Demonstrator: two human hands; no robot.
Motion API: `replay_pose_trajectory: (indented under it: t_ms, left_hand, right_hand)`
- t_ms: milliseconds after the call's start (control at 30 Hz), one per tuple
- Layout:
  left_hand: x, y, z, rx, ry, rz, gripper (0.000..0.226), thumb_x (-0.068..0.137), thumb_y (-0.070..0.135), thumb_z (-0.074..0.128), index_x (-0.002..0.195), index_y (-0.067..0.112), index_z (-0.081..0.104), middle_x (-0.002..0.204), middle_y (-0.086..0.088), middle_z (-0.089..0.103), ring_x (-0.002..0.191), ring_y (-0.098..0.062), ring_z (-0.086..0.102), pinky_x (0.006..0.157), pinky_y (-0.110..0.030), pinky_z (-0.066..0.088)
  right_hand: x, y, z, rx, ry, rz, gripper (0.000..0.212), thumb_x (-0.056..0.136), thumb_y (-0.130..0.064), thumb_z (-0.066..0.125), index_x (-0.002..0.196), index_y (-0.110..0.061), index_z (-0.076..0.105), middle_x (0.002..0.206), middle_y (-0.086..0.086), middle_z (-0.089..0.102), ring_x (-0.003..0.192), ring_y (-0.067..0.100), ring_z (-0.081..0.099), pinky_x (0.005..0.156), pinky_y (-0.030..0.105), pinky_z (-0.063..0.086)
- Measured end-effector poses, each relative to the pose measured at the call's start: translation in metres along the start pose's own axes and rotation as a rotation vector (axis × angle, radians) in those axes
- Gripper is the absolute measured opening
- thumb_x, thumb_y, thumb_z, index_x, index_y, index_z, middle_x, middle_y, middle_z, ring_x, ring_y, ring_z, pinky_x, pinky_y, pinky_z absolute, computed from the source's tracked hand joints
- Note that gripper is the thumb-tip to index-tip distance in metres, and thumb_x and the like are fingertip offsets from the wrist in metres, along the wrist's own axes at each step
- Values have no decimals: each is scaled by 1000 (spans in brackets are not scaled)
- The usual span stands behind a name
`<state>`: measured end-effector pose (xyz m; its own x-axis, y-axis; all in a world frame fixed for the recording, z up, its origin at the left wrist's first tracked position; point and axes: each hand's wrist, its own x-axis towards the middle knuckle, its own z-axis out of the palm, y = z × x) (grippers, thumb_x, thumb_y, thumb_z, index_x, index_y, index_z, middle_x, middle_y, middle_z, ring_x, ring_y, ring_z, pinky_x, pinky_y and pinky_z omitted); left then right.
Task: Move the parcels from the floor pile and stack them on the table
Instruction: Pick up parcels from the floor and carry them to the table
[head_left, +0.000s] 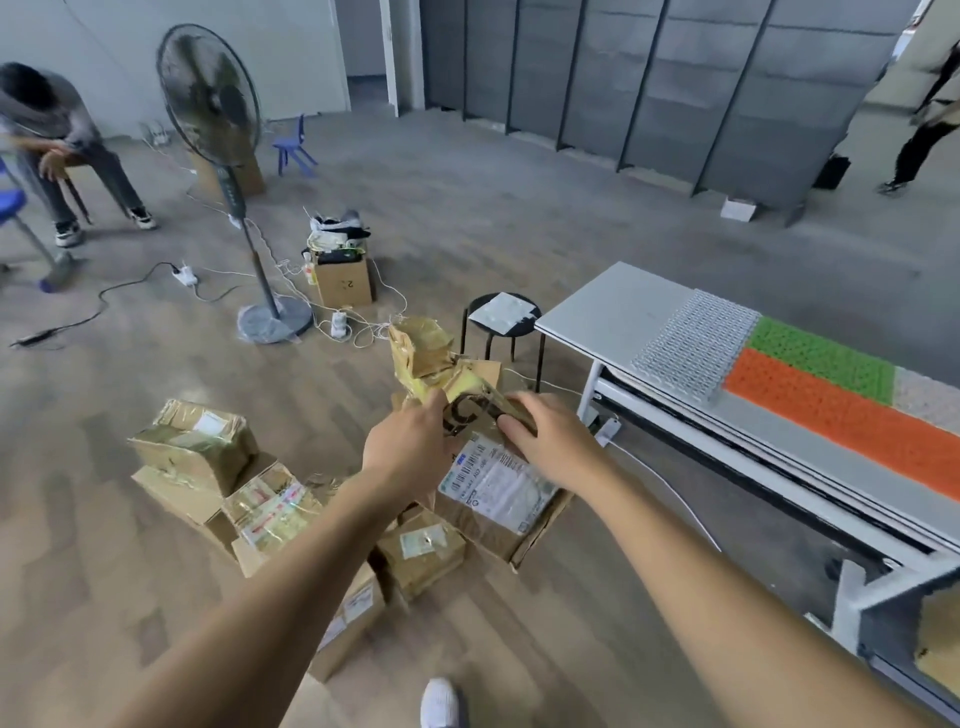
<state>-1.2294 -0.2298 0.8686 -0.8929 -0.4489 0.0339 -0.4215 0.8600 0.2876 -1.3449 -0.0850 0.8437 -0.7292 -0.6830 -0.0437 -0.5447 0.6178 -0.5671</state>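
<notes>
A pile of taped cardboard parcels (249, 499) lies on the wooden floor in front of me. Both hands reach to its top. My left hand (410, 447) and my right hand (550, 441) grip a small brown parcel with black lettering (475, 410), one hand at each end. Below it lies a larger parcel with a white shipping label (493, 493). A crumpled, tape-wrapped parcel (421, 353) stands just behind my hands. The grey table (623, 306) runs along the right, its near end bare.
Grey, green and orange plastic mats (810, 374) cover part of the table. A black stool (501, 322) stands by its end. A standing fan (218, 119), an open box of cables (343, 275) and floor cords lie beyond. One person sits at far left, another walks at far right.
</notes>
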Motion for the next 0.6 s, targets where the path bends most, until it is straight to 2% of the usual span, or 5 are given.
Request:
replay_pose_trajectory:
  t_ms: [133, 300, 500, 567, 600]
  left_hand:
    - [77, -15, 19, -25, 24, -40, 36, 92, 45, 53, 108, 15, 41, 94, -4, 54, 78, -25, 56, 62, -38, 49]
    - [180, -53, 35, -151, 37, -153, 30, 94, 41, 51, 93, 15, 34, 86, -3, 56, 71, -25, 52, 57, -36, 41]
    - [270, -109, 37, -320, -1, -357, 27, 93, 34, 53, 99, 13, 38, 91, -4, 56, 84, -30, 58, 65, -36, 43]
    - [289, -125, 39, -369, -9, -433, 27, 93, 32, 54, 100, 11, 39, 87, -3, 55, 81, -29, 57, 66, -38, 45]
    - [299, -134, 41, -384, -7, -465, 27, 93, 32, 54, 100, 11, 39, 87, -3, 55, 79, -29, 56, 66, -38, 45]
  right_hand:
    - [81, 23, -4, -64, 42, 24, 49, 97, -50, 43, 139, -25, 45, 134, 1, 44, 124, 20, 41, 96, 40, 44]
    - [188, 38, -8, -121, 36, 53, 43, 97, -47, 44, 134, -25, 50, 132, 4, 46, 124, 23, 42, 98, 43, 44]
    - [309, 32, -5, -100, 9, 160, 47, 100, -46, 41, 142, -25, 38, 132, 9, 46, 114, 24, 50, 76, 30, 38]
    - [340, 31, 4, -60, -25, 171, 50, 100, -46, 39, 145, -26, 33, 137, 9, 48, 119, 26, 51, 80, 33, 41]
    - [357, 31, 10, -33, -44, 170, 53, 99, -48, 40, 147, -27, 29, 142, 8, 47, 123, 27, 49, 87, 37, 43]
